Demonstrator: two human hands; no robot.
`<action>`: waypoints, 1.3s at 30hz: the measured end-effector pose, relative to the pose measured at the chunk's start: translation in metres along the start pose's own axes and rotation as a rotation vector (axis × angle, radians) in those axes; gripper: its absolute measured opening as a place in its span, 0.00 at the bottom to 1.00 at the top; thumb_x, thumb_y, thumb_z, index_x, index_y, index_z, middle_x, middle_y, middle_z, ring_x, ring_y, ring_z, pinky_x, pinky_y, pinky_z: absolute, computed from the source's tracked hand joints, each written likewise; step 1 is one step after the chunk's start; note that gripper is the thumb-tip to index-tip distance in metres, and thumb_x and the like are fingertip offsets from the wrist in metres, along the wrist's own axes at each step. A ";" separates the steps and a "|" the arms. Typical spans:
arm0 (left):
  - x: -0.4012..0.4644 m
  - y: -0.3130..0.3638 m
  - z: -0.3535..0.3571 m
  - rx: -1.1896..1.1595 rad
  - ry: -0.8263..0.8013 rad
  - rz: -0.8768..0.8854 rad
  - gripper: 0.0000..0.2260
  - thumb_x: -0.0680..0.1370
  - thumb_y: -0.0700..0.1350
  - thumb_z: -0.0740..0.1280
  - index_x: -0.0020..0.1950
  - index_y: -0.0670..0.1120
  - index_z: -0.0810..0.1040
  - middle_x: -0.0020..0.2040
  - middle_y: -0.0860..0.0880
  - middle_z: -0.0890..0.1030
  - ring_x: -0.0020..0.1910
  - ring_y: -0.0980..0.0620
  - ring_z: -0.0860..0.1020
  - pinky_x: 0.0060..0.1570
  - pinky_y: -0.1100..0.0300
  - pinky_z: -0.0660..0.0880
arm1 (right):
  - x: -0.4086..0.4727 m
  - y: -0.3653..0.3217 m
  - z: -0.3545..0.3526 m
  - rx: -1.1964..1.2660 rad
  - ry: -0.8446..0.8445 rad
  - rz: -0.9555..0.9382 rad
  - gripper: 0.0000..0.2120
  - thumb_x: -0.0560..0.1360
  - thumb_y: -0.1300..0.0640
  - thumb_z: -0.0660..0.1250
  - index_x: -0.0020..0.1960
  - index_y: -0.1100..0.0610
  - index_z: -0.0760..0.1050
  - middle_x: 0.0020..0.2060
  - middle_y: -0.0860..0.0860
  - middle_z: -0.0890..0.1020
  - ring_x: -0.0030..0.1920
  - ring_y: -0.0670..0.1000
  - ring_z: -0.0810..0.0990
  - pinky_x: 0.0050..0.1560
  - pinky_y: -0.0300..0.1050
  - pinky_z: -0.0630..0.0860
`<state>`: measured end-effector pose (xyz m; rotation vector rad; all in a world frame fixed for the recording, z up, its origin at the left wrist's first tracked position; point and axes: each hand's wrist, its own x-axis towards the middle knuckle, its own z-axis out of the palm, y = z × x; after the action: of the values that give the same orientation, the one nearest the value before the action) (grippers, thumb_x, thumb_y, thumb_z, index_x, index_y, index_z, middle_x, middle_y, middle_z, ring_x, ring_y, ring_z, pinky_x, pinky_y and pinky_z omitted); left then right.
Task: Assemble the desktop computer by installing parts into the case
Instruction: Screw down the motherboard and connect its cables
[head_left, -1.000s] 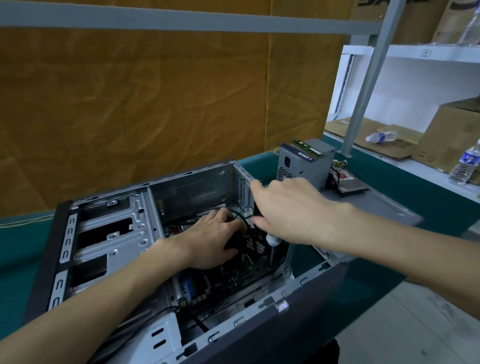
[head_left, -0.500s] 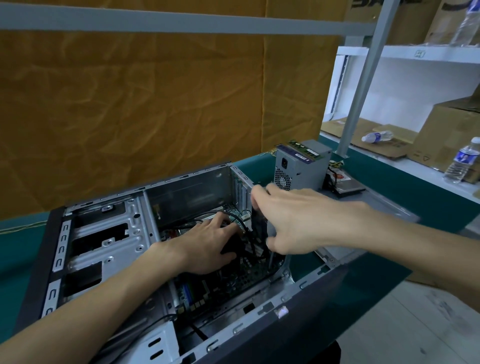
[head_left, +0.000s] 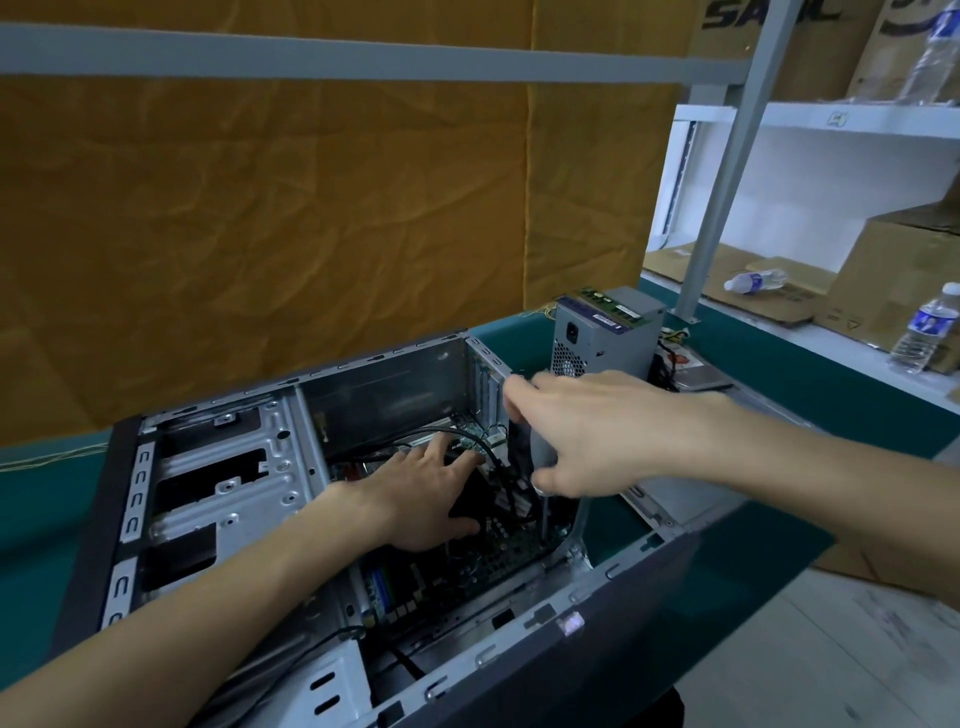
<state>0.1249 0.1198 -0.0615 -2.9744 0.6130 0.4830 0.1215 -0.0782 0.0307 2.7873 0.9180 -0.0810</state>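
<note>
The left hand (head_left: 426, 493) covers the black part beneath it; the right hand (head_left: 597, 431) hides most of a blurred screwdriver (head_left: 543, 467); both forearms run out of frame

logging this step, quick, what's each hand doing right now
Left hand: open, fingers resting flat on the black part inside the case.
Right hand: gripping the screwdriver.

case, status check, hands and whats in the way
Left hand flat on black part inside case. Right hand grips screwdriver, tip down at motherboard. Black cables cross work spot.
</note>
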 end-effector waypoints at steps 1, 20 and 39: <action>0.001 -0.001 -0.002 -0.032 -0.033 -0.021 0.37 0.80 0.64 0.63 0.82 0.52 0.50 0.77 0.41 0.58 0.74 0.38 0.66 0.72 0.45 0.67 | 0.001 0.000 0.000 0.020 -0.016 -0.015 0.20 0.77 0.49 0.69 0.60 0.52 0.62 0.45 0.51 0.75 0.41 0.54 0.77 0.33 0.51 0.71; 0.006 0.002 -0.004 -0.025 -0.056 -0.039 0.38 0.80 0.62 0.65 0.83 0.56 0.49 0.68 0.39 0.69 0.67 0.36 0.71 0.66 0.44 0.72 | 0.008 -0.003 0.004 -0.217 0.172 -0.069 0.23 0.80 0.39 0.64 0.61 0.56 0.63 0.33 0.49 0.66 0.34 0.56 0.70 0.33 0.50 0.67; -0.025 0.028 -0.011 0.102 0.133 0.170 0.18 0.84 0.56 0.59 0.75 0.61 0.68 0.64 0.46 0.70 0.66 0.44 0.70 0.70 0.49 0.67 | 0.006 0.003 -0.001 -0.044 0.012 -0.129 0.18 0.78 0.52 0.66 0.60 0.54 0.60 0.40 0.51 0.74 0.34 0.53 0.74 0.30 0.50 0.67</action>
<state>0.0954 0.1015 -0.0430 -2.8880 0.8807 0.2559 0.1280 -0.0770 0.0320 2.6893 1.0888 -0.0628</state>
